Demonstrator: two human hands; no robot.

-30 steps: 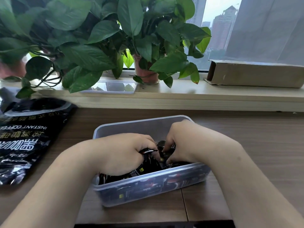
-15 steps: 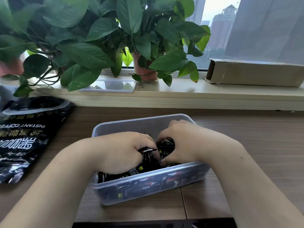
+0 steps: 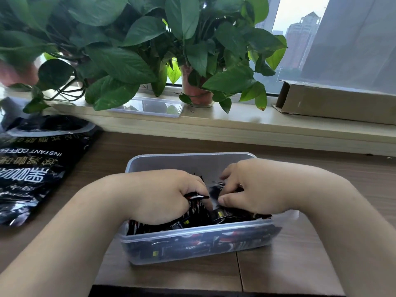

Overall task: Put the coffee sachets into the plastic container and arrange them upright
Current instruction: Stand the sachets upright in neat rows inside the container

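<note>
A clear plastic container [image 3: 192, 160] stands on the wooden table in front of me, its near half packed with several black coffee sachets [image 3: 192, 246]. Both hands are inside it. My left hand [image 3: 162, 196] has its fingers curled round a bunch of sachets at the left, their red-and-white top edges sticking out by the thumb. My right hand [image 3: 250, 189] pinches sachets in the middle with thumb and fingers. The far half of the container looks bare; the hands hide the middle.
A large black instant-coffee bag [image 3: 32, 168] lies open at the left. On the windowsill behind are potted plants [image 3: 197, 91], the container's clear lid [image 3: 150, 107] and a long cardboard box [image 3: 334, 103]. Bare table shows to the right.
My right hand has shifted slightly right and its thumb now shows in front of the sachets. My left hand keeps its grip in the same spot.
</note>
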